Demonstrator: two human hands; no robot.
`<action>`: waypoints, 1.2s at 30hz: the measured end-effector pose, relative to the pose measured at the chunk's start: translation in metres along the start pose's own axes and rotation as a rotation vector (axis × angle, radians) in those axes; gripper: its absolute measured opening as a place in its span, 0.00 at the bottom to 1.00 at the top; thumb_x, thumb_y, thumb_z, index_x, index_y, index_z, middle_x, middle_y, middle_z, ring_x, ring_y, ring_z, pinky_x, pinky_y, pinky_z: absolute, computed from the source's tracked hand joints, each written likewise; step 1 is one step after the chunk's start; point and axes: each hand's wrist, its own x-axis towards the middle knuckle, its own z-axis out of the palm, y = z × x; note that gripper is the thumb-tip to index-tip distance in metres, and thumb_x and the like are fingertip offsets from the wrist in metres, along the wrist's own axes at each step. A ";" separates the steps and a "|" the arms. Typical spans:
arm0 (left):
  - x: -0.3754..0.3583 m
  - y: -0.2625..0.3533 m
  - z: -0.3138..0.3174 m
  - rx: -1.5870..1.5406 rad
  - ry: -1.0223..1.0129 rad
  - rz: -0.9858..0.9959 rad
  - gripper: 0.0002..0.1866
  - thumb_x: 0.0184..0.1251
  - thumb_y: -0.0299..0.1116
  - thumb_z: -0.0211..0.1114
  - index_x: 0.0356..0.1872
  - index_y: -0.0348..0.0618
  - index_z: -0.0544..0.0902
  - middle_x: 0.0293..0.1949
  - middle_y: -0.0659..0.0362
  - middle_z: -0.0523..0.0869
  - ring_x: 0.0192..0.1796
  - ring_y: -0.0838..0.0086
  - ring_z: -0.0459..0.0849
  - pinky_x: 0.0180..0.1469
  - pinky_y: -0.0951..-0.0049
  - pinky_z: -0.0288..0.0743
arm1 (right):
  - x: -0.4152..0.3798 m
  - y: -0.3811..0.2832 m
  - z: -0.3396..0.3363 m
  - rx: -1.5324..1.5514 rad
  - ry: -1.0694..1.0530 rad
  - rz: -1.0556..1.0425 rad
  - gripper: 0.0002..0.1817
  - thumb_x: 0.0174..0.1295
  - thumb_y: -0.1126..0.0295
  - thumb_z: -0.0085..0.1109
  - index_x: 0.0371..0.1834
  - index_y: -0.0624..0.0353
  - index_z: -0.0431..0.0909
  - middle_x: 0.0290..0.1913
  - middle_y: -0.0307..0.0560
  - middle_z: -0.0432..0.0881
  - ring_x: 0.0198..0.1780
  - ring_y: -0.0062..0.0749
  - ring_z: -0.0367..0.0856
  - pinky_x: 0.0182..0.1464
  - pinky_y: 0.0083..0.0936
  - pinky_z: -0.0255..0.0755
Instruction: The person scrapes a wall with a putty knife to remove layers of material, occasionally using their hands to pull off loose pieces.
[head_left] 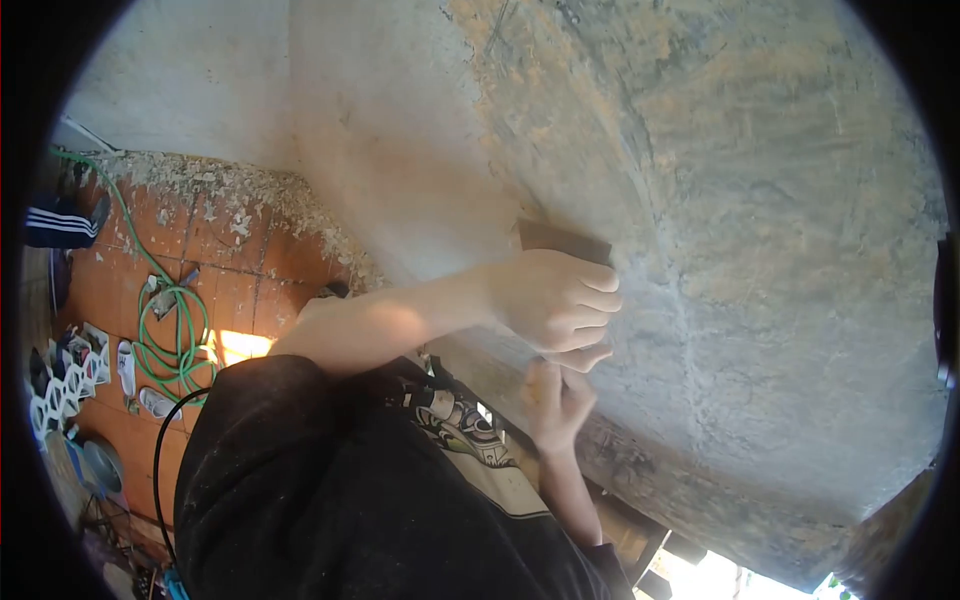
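My left hand is closed in a fist against the grey, patchy wall. A flat brown tool, like a scraper blade, sticks out above its knuckles and touches the wall; its handle is hidden in the fist. Just below, my right hand is also closed, close under the left thumb. Whatever it may hold cannot be made out. Faint ridges and tan patches mark the wall around both hands.
On the orange tiled floor lie a coiled green hose, shoes and pale flakes along the wall's foot. A white rack stands at the left. Another person's striped dark trouser leg shows at the left edge.
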 end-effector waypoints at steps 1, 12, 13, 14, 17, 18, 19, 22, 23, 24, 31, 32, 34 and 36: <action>-0.006 0.004 0.003 -0.004 -0.010 -0.001 0.20 0.55 0.35 0.67 0.10 0.48 0.66 0.15 0.67 0.65 0.24 0.73 0.69 0.32 0.75 0.65 | -0.005 0.019 0.005 0.010 0.002 0.004 0.20 0.74 0.68 0.45 0.20 0.62 0.71 0.16 0.33 0.69 0.18 0.14 0.63 0.20 0.17 0.52; -0.016 -0.011 -0.002 0.141 -0.232 0.297 0.17 0.53 0.34 0.66 0.10 0.50 0.69 0.16 0.68 0.70 0.27 0.76 0.71 0.36 0.79 0.66 | 0.010 0.052 0.030 -0.034 0.070 -0.180 0.22 0.75 0.64 0.45 0.21 0.64 0.71 0.14 0.39 0.70 0.17 0.25 0.69 0.21 0.25 0.60; -0.017 -0.010 0.002 0.136 -0.235 0.300 0.17 0.53 0.34 0.66 0.10 0.50 0.69 0.16 0.68 0.70 0.27 0.76 0.71 0.36 0.79 0.66 | 0.010 0.059 0.028 -0.081 0.082 -0.208 0.23 0.75 0.64 0.46 0.20 0.64 0.72 0.14 0.40 0.71 0.17 0.26 0.70 0.22 0.26 0.61; -0.019 -0.007 0.009 0.089 -0.245 0.321 0.17 0.57 0.32 0.64 0.11 0.49 0.70 0.16 0.68 0.71 0.27 0.76 0.73 0.38 0.78 0.67 | 0.009 0.067 0.024 -0.128 0.094 -0.238 0.23 0.74 0.64 0.47 0.20 0.64 0.73 0.14 0.42 0.71 0.16 0.27 0.70 0.22 0.27 0.62; -0.015 0.006 0.018 0.062 -0.233 0.313 0.18 0.62 0.31 0.63 0.12 0.48 0.73 0.16 0.69 0.72 0.26 0.76 0.74 0.39 0.76 0.67 | -0.005 0.062 0.006 -0.167 0.081 -0.211 0.21 0.73 0.65 0.48 0.21 0.65 0.75 0.15 0.44 0.74 0.17 0.30 0.72 0.22 0.28 0.63; -0.011 0.008 0.019 0.079 -0.209 0.276 0.17 0.62 0.31 0.63 0.12 0.48 0.73 0.16 0.69 0.72 0.26 0.76 0.74 0.38 0.76 0.67 | -0.007 0.052 0.001 -0.127 0.063 -0.126 0.20 0.73 0.65 0.48 0.23 0.65 0.75 0.16 0.44 0.75 0.17 0.33 0.73 0.23 0.28 0.63; -0.011 0.008 0.015 0.040 -0.210 0.249 0.17 0.63 0.31 0.62 0.13 0.48 0.74 0.15 0.68 0.72 0.26 0.76 0.74 0.38 0.76 0.67 | -0.009 0.048 0.003 -0.113 0.030 -0.097 0.19 0.73 0.66 0.47 0.25 0.65 0.76 0.17 0.45 0.76 0.17 0.37 0.72 0.24 0.30 0.65; -0.016 -0.002 0.003 -0.020 -0.189 0.296 0.17 0.63 0.30 0.62 0.12 0.47 0.74 0.15 0.67 0.71 0.26 0.75 0.74 0.37 0.75 0.67 | -0.012 0.042 0.032 -0.173 0.112 -0.255 0.18 0.73 0.67 0.46 0.25 0.64 0.76 0.17 0.46 0.76 0.17 0.40 0.68 0.23 0.34 0.68; -0.015 -0.003 0.003 -0.020 -0.199 0.288 0.17 0.63 0.30 0.62 0.12 0.47 0.74 0.15 0.67 0.71 0.26 0.75 0.74 0.37 0.75 0.67 | -0.015 0.045 0.034 -0.192 0.125 -0.210 0.18 0.73 0.67 0.46 0.25 0.64 0.76 0.16 0.45 0.75 0.19 0.42 0.68 0.39 0.39 0.72; -0.013 -0.002 0.006 -0.004 -0.215 0.278 0.17 0.63 0.30 0.62 0.12 0.47 0.73 0.15 0.67 0.70 0.26 0.75 0.74 0.38 0.75 0.67 | -0.017 0.049 0.028 -0.187 0.115 -0.200 0.18 0.73 0.67 0.46 0.25 0.64 0.76 0.16 0.45 0.75 0.19 0.42 0.68 0.39 0.39 0.72; 0.005 -0.007 -0.014 0.030 -0.174 0.122 0.17 0.64 0.30 0.60 0.13 0.46 0.72 0.17 0.67 0.72 0.27 0.74 0.75 0.38 0.75 0.68 | 0.001 0.017 0.014 -0.142 0.088 -0.235 0.18 0.73 0.69 0.48 0.25 0.67 0.76 0.18 0.41 0.75 0.18 0.23 0.70 0.23 0.22 0.60; 0.005 -0.004 -0.012 0.031 -0.179 0.114 0.17 0.64 0.30 0.60 0.13 0.46 0.72 0.17 0.67 0.72 0.27 0.74 0.75 0.38 0.75 0.68 | -0.003 0.014 0.010 -0.138 0.081 -0.230 0.18 0.73 0.69 0.48 0.25 0.67 0.76 0.18 0.41 0.75 0.18 0.23 0.70 0.23 0.22 0.60; 0.007 -0.002 -0.005 -0.020 -0.142 0.151 0.18 0.64 0.32 0.60 0.13 0.46 0.71 0.17 0.67 0.72 0.26 0.75 0.74 0.37 0.76 0.67 | -0.011 0.006 -0.003 -0.077 0.003 -0.047 0.18 0.73 0.68 0.48 0.26 0.68 0.76 0.18 0.40 0.75 0.19 0.23 0.71 0.23 0.23 0.61; 0.011 0.000 0.004 0.003 -0.121 0.185 0.18 0.64 0.33 0.60 0.13 0.47 0.71 0.16 0.68 0.70 0.25 0.75 0.74 0.37 0.76 0.67 | -0.011 0.008 -0.014 -0.099 0.033 -0.070 0.17 0.72 0.68 0.49 0.26 0.68 0.76 0.17 0.41 0.75 0.19 0.23 0.71 0.23 0.24 0.61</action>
